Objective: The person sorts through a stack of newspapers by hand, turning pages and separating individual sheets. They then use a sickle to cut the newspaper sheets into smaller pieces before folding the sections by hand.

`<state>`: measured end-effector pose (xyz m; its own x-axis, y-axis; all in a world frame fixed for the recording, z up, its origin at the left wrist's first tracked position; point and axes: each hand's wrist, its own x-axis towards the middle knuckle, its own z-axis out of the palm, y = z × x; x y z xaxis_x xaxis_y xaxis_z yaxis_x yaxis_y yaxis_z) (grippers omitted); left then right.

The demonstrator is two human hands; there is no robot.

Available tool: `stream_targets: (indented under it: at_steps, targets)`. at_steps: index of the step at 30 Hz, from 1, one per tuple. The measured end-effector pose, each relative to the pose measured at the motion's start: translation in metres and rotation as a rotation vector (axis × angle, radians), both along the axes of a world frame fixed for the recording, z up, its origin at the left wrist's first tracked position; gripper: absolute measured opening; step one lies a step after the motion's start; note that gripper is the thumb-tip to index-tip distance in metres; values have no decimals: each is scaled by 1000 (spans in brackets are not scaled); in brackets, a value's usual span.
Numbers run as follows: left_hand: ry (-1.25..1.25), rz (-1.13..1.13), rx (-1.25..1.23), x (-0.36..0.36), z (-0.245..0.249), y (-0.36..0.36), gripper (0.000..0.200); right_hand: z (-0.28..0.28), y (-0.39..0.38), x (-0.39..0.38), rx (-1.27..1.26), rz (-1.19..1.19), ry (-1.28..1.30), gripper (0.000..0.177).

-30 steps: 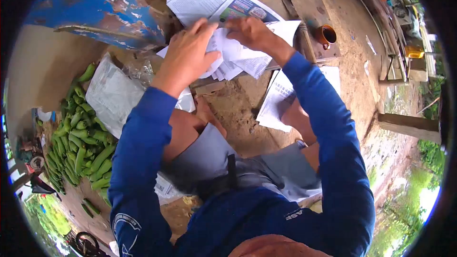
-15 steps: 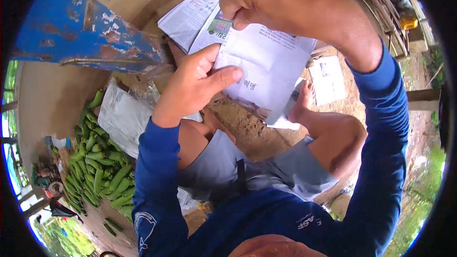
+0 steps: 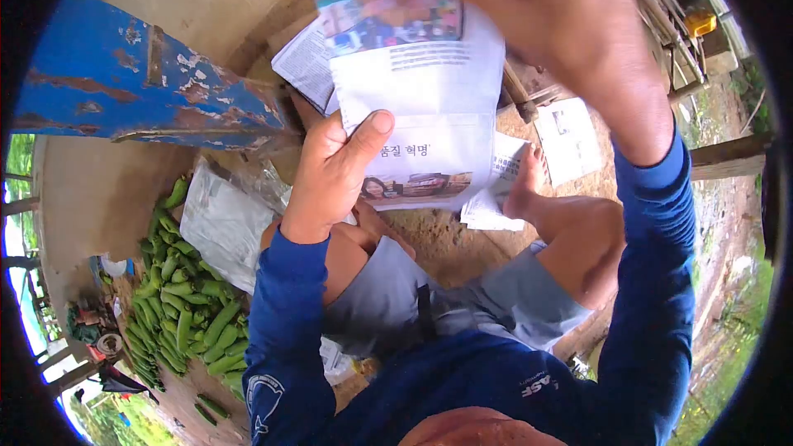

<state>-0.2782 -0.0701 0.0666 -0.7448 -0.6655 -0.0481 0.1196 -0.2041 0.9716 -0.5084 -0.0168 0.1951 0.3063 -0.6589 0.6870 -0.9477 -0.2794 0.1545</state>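
My left hand pinches the left edge of a newspaper sheet, thumb on top and fingers behind it. Printed text and colour photos show on the sheet, which is held up above my legs. Over its upper right part is my right hand, blurred by motion, with its fingers across the top photo; whether they grip the paper is unclear. Behind the sheet, to the left, lies a stack of newspapers.
A heap of long green vegetables lies at the left beside a clear plastic bag. A worn blue beam juts in at upper left. More newspaper lies on the ground near my foot, with wooden slats at upper right.
The newspaper sheet now shows a colour photo at its top and stands taller in view. My right hand has moved right and its fingers have spread from a pinch. My left hand has shifted slightly down.
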Motion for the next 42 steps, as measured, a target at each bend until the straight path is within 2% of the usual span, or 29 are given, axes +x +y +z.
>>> stream_targets:
  at_steps: [1,3,5,6,8,11,14,20,23,26,30,31,34,36,38,40,41,42]
  targets:
    - [24,21,1,2,-1,-1,33,-8,-1,-18,-109,75,-160,30]
    - [85,73,15,4,-3,-2,33,-28,25,-38,267,51,-640,44]
    - [151,116,40,4,-4,-3,33,-72,33,-40,569,167,-1105,79]
    - [155,134,17,4,-6,-3,32,-81,36,-28,661,216,-1222,79]
    - [161,164,-26,3,-8,-3,31,-78,46,-9,883,185,-1387,60]
    - [195,221,-11,-3,-8,0,28,-82,40,-4,986,292,-1386,37]
    - [211,229,-33,-2,-9,1,28,-84,40,-3,878,270,-1386,20]
    - [237,199,9,-6,-12,4,35,-86,43,-8,898,295,-1415,18]
    - [237,165,51,-6,-11,6,37,-89,45,-4,807,332,-1304,19]
    - [241,124,51,-3,-10,5,37,-71,52,-1,776,322,-1052,19]
    - [262,93,13,6,-13,-4,37,-70,58,-2,765,479,-1034,26]
    - [257,124,-3,8,-15,-7,37,-65,58,-9,881,461,-1076,32]
    - [266,168,-37,15,-16,-17,38,-99,38,-56,925,289,-1211,37]
    - [231,211,-106,19,-16,-23,35,-159,23,-108,693,-68,-756,43]
    - [386,75,-136,22,-27,-36,31,-197,25,-134,951,-512,-527,56]
    - [544,-150,-82,27,-39,-62,33,-263,32,-148,913,-535,-418,64]
    - [566,-159,-40,25,-32,-58,34,-273,33,-145,898,-542,-363,69]
    - [572,-149,-5,25,-31,-54,31,-281,33,-145,933,-557,-437,71]
